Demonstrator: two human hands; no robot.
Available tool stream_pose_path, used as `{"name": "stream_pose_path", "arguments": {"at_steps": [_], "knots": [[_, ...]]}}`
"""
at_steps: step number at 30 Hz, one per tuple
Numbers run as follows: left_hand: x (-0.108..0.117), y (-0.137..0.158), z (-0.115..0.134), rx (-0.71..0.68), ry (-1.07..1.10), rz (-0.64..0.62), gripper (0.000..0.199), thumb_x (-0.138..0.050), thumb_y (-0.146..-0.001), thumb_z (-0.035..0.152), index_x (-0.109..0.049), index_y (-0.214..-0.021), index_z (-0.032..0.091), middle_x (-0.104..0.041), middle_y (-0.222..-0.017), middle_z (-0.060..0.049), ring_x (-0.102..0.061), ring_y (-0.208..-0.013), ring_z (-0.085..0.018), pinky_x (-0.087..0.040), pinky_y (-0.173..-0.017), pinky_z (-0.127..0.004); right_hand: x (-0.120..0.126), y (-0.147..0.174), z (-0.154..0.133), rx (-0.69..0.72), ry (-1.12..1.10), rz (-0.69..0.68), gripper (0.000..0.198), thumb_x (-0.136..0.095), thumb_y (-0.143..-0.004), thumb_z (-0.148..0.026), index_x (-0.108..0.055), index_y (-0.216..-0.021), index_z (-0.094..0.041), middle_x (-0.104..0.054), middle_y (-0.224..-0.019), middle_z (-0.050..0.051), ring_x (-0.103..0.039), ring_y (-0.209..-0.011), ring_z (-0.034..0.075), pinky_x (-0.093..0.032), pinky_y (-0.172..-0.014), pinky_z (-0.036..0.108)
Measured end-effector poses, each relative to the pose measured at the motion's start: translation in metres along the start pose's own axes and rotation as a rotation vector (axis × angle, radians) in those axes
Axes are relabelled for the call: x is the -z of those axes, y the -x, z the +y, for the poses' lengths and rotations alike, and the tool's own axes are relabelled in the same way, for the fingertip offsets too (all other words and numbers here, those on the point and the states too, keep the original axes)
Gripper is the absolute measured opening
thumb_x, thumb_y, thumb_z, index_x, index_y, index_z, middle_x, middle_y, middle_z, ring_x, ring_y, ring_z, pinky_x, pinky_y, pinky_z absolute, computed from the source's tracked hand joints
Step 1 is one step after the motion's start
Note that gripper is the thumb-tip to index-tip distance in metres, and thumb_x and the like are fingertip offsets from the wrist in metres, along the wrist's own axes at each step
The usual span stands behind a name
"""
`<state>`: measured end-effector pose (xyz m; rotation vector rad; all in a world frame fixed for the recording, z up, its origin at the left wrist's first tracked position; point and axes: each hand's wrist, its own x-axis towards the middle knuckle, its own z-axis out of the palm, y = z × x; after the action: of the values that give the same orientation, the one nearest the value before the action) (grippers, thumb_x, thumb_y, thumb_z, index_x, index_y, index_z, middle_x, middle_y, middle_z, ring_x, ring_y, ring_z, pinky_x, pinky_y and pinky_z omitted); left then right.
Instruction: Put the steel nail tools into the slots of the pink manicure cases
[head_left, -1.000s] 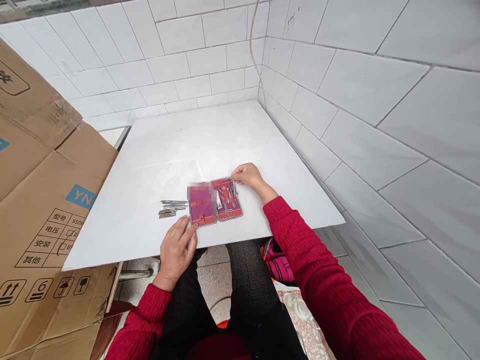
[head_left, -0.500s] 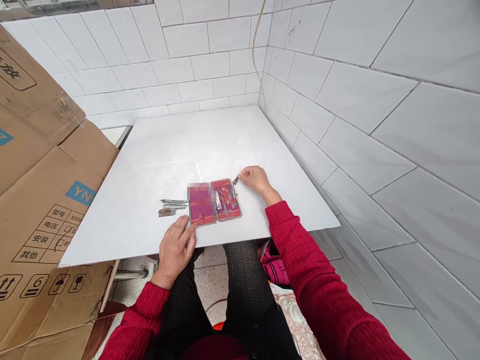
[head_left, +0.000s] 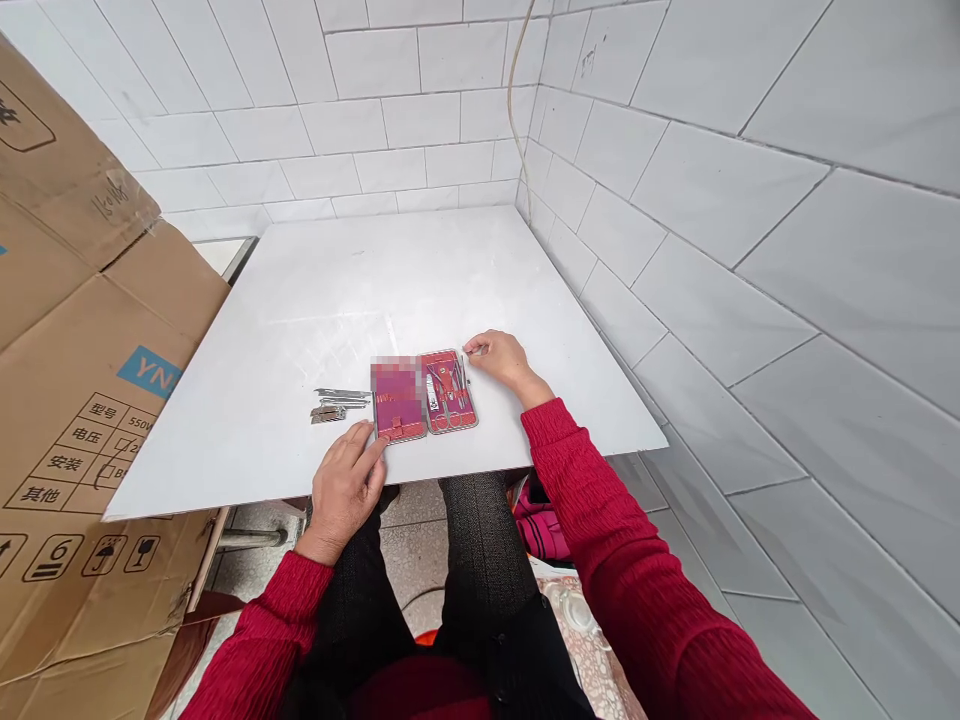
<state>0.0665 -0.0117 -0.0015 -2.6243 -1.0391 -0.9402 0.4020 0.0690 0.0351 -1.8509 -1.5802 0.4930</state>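
Observation:
An open manicure case (head_left: 400,406) with a red and purple lining lies on the white table. Its right half holds scissors (head_left: 452,418) and other slim metal tools under straps; part of the left half is blurred out. My left hand (head_left: 346,490) rests at the table's front edge, fingers stretched out, a fingertip touching the case's lower left corner. At the upper right edge of the case, the fingers of my right hand (head_left: 499,360) are pinched together; whatever is between them is too small to make out. Left of the case lie nail clippers (head_left: 328,413) and several thin metal tools (head_left: 341,394).
A large cardboard box (head_left: 82,400) stands along the left side of the table (head_left: 435,280). White tiled walls (head_left: 675,250) border the back and right. A cable (head_left: 511,100) hangs in the corner. Pink shoes (head_left: 544,533) are below the table, by my legs.
My right hand has turned and moved slightly left, closer to the case's upper edge. The small metal tool seen at its fingertips before no longer shows clearly. My left hand stays at the corner.

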Motion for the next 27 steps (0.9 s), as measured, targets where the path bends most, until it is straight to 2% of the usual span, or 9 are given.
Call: {"name": "stream_pose_path", "arguments": {"at_steps": [3,6,10,13,17,20,23,27], "knots": [[-0.001,0.000,0.000,-0.007,-0.010,0.008,0.029,-0.052,-0.097,0.016,-0.066,-0.121,0.022,-0.066,-0.133,-0.014,-0.062,-0.128,-0.030,-0.056,-0.104,-0.050,-0.001,0.001,0.000,0.003,-0.010,0.025,0.021,-0.065,-0.077,-0.015,-0.080,-0.090,-0.023,-0.076,-0.104,0.001,-0.064,-0.084,0.016,-0.047,-0.074,0.028],[-0.001,0.001,-0.001,-0.009,-0.017,0.007,0.028,-0.053,-0.097,0.016,-0.066,-0.121,0.022,-0.066,-0.133,-0.014,-0.062,-0.128,-0.030,-0.056,-0.104,-0.049,-0.002,0.003,0.000,0.008,-0.102,0.088,0.014,-0.066,-0.082,-0.029,-0.077,-0.081,-0.020,-0.075,-0.094,0.002,-0.060,-0.076,0.015,-0.046,-0.072,0.027],[0.000,0.001,0.000,-0.001,-0.025,-0.001,0.027,-0.052,-0.098,0.017,-0.067,-0.120,0.021,-0.066,-0.133,-0.014,-0.062,-0.128,-0.030,-0.055,-0.105,-0.050,-0.006,0.007,0.000,0.021,-0.226,0.034,0.039,-0.064,-0.084,-0.052,-0.069,-0.066,-0.018,-0.065,-0.067,0.000,-0.053,-0.064,0.013,-0.041,-0.063,0.025],[0.000,0.001,0.001,0.002,-0.025,-0.007,0.027,-0.052,-0.098,0.018,-0.067,-0.120,0.021,-0.066,-0.133,-0.014,-0.062,-0.128,-0.030,-0.055,-0.104,-0.049,-0.009,0.010,-0.001,0.029,-0.258,-0.022,0.039,-0.066,-0.080,-0.054,-0.066,-0.065,-0.018,-0.061,-0.064,-0.001,-0.050,-0.061,0.012,-0.038,-0.060,0.025],[0.000,0.002,0.001,0.007,-0.014,-0.007,0.028,-0.052,-0.098,0.018,-0.067,-0.121,0.020,-0.066,-0.134,-0.015,-0.061,-0.129,-0.031,-0.055,-0.104,-0.050,-0.013,0.012,-0.008,-0.018,-0.249,0.004,0.033,-0.067,-0.080,-0.049,-0.065,-0.069,-0.018,-0.064,-0.068,-0.001,-0.052,-0.062,0.012,-0.038,-0.060,0.025],[-0.001,0.003,0.001,0.022,0.007,-0.016,0.030,-0.052,-0.097,0.018,-0.067,-0.123,0.022,-0.065,-0.135,-0.015,-0.060,-0.130,-0.031,-0.054,-0.106,-0.051,-0.011,0.012,-0.021,-0.053,-0.100,-0.014,0.029,-0.067,-0.083,-0.046,-0.066,-0.072,-0.019,-0.068,-0.071,-0.001,-0.055,-0.064,0.013,-0.037,-0.059,0.025],[-0.001,0.004,0.000,0.029,0.019,-0.022,0.031,-0.052,-0.097,0.018,-0.066,-0.125,0.023,-0.064,-0.136,-0.014,-0.059,-0.131,-0.031,-0.054,-0.106,-0.051,-0.009,0.008,-0.039,-0.078,0.159,-0.074,0.027,-0.065,-0.087,-0.044,-0.068,-0.074,-0.021,-0.072,-0.076,0.001,-0.061,-0.070,0.015,-0.036,-0.060,0.026],[-0.002,0.006,0.000,0.012,0.004,-0.021,0.030,-0.052,-0.097,0.017,-0.067,-0.123,0.019,-0.064,-0.135,-0.017,-0.059,-0.131,-0.031,-0.053,-0.106,-0.051,-0.012,0.001,-0.061,-0.072,0.515,-0.125,0.018,-0.062,-0.087,-0.029,-0.072,-0.076,-0.019,-0.075,-0.086,0.009,-0.068,-0.082,0.023,-0.040,-0.063,0.030]]}}
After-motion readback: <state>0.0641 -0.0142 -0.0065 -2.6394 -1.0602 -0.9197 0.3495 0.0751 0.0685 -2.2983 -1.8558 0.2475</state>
